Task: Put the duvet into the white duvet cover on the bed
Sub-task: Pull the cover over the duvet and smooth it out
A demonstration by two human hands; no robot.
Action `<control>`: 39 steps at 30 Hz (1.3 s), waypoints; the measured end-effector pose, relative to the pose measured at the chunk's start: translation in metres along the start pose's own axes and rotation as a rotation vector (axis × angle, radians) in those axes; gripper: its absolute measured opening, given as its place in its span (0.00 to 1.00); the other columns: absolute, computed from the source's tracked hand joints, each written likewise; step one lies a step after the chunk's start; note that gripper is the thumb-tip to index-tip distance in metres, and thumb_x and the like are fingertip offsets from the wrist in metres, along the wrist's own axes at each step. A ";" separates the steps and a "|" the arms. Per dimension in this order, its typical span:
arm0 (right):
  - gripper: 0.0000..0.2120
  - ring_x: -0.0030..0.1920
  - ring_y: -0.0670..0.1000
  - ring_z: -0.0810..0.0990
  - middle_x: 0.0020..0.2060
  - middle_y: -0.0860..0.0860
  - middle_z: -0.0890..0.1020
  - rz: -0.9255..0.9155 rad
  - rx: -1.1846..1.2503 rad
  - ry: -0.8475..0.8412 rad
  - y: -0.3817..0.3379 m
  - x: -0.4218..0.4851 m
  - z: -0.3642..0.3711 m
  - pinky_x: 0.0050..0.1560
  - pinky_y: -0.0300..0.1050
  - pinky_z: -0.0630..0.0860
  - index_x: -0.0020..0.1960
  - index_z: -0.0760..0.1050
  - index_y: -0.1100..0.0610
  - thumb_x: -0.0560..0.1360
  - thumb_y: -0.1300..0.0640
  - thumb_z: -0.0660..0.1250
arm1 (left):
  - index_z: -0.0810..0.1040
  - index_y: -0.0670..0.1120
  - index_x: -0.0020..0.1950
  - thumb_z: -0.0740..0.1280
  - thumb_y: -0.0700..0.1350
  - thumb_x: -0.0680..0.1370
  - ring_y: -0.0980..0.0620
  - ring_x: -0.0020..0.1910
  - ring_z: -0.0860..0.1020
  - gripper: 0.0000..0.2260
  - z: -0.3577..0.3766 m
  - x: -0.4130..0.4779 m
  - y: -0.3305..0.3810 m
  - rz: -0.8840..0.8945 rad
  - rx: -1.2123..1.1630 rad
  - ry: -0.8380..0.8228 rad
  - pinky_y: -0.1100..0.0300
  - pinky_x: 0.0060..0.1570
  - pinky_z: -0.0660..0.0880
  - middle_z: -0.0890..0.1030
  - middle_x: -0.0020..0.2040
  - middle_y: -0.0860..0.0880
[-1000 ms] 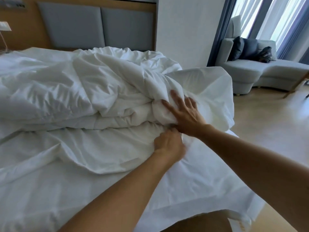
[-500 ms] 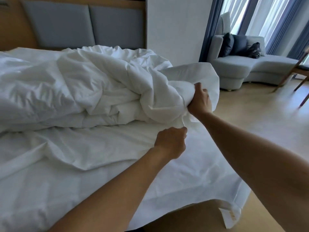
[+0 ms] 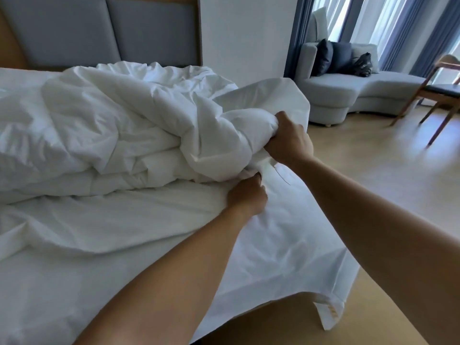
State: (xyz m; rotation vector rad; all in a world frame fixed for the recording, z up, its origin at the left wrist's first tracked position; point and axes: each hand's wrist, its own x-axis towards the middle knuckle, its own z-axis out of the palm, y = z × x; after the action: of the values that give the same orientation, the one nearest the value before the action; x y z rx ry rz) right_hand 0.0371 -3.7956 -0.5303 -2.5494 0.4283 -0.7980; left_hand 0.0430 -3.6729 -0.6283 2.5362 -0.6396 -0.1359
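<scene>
- Right hand (image 3: pixel 286 141): clenched on the bunched end of the duvet (image 3: pixel 112 125), fingers curled into the fabric, back of the hand up.
- Left hand (image 3: pixel 247 196): just below the right hand and slightly to its left. The fist grasps a fold of the cover (image 3: pixel 129 220) where the duvet end meets it.
- Duvet: a crumpled heap running left and away from the right hand across the bed (image 3: pixel 11 80). It lies on top of the cover, not inside it.
- Cover: flat and creased, spreading left and nearer from the left hand. Its near corner hangs over the edge below the right forearm and carries a label (image 3: pixel 328 313).
- White flap (image 3: pixel 276 95): stands just beyond the right hand, touching the duvet end. Whether it is the cover's upper layer cannot be told.
- Headboard (image 3: pixel 99 31): grey padded panels, far beyond both hands and to their left.
- Sofa (image 3: pixel 348 95): grey, well beyond the right hand, holding dark cushions (image 3: pixel 331 58).
- Chair (image 3: pixel 440 92): wooden, to the right of the sofa, on the floor (image 3: pixel 373 185).
</scene>
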 end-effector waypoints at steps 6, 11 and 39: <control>0.17 0.45 0.57 0.74 0.42 0.49 0.78 -0.127 -0.153 -0.113 -0.001 0.006 -0.014 0.48 0.53 0.68 0.60 0.72 0.49 0.72 0.55 0.66 | 0.71 0.48 0.44 0.59 0.48 0.83 0.37 0.50 0.79 0.09 0.021 -0.014 -0.013 0.283 0.078 0.153 0.52 0.46 0.69 0.82 0.48 0.42; 0.16 0.40 0.63 0.78 0.40 0.55 0.78 -0.489 -0.129 -0.092 0.029 -0.007 -0.041 0.37 0.54 0.77 0.52 0.74 0.55 0.65 0.66 0.66 | 0.76 0.44 0.57 0.58 0.50 0.83 0.38 0.55 0.79 0.12 0.022 -0.017 -0.011 0.314 0.154 0.204 0.49 0.54 0.72 0.81 0.54 0.41; 0.75 0.77 0.60 0.62 0.78 0.55 0.62 -0.305 -0.254 -0.738 -0.121 -0.023 0.021 0.76 0.60 0.58 0.80 0.33 0.45 0.51 0.28 0.79 | 0.68 0.59 0.70 0.80 0.71 0.51 0.46 0.57 0.79 0.51 -0.269 -0.099 -0.130 -0.276 0.658 -0.087 0.56 0.53 0.73 0.80 0.62 0.51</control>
State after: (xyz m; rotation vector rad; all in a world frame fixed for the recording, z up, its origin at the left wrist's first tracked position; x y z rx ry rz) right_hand 0.0510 -3.6764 -0.4972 -2.9412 -0.1100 0.1582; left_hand 0.0670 -3.4050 -0.4649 3.2664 -0.4014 -0.1505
